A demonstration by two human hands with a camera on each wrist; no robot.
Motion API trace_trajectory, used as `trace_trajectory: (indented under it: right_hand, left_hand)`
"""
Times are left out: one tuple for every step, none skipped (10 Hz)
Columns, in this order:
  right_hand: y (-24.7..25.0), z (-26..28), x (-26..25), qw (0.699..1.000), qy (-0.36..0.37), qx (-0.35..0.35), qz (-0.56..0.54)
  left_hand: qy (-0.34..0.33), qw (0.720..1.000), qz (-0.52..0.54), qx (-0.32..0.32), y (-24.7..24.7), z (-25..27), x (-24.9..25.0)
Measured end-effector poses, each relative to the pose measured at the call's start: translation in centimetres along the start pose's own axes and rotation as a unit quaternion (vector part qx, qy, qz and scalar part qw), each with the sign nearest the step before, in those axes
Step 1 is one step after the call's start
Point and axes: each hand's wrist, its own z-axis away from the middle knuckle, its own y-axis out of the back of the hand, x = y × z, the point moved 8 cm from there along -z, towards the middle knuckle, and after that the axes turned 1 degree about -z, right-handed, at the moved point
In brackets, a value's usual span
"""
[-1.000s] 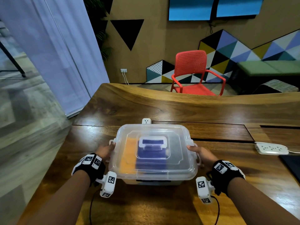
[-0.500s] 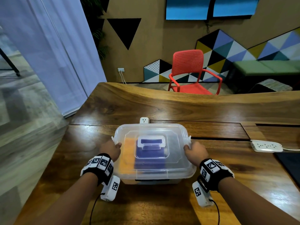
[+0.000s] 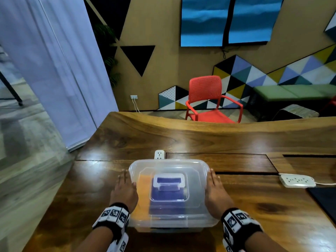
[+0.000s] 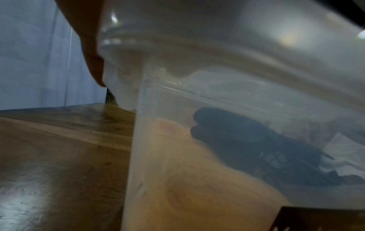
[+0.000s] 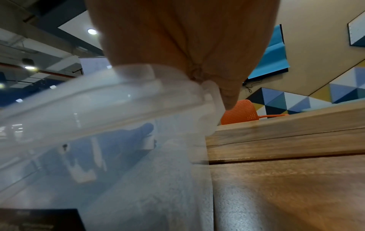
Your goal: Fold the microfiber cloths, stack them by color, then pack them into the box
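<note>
A clear plastic box (image 3: 171,195) sits lidded on a wooden table (image 3: 200,139), close to its near edge; inside, orange cloths (image 3: 143,193) lie at the left beside blue cloths (image 3: 168,195); the left hand (image 3: 123,191) and right hand (image 3: 216,193) lie flat with straight fingers against the lid's side edges, gripping nothing; a power strip (image 3: 297,181) rests well to the right; bare tabletop stretches beyond the box toward a red chair (image 3: 211,100).

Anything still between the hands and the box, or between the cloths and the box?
Nothing visible. The left hand and right hand lie flat against the box's sides. The orange cloths and blue cloths are already inside, under the closed lid.
</note>
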Motion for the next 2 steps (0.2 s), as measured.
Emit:
trace_trajectory:
  right_hand:
    - [0.6, 0.6, -0.6, 0.998, 0.031, 0.052, 0.017]
    - [-2.4, -1.6, 4.4, 0.987, 0.023, 0.123, 0.101]
  left_hand:
    - [0.011, 1.0, -0.018, 0.0, 0.3, 0.4, 0.6]
    - [0.024, 0.997, -0.052, -0.053, -0.2, 0.1, 0.2]
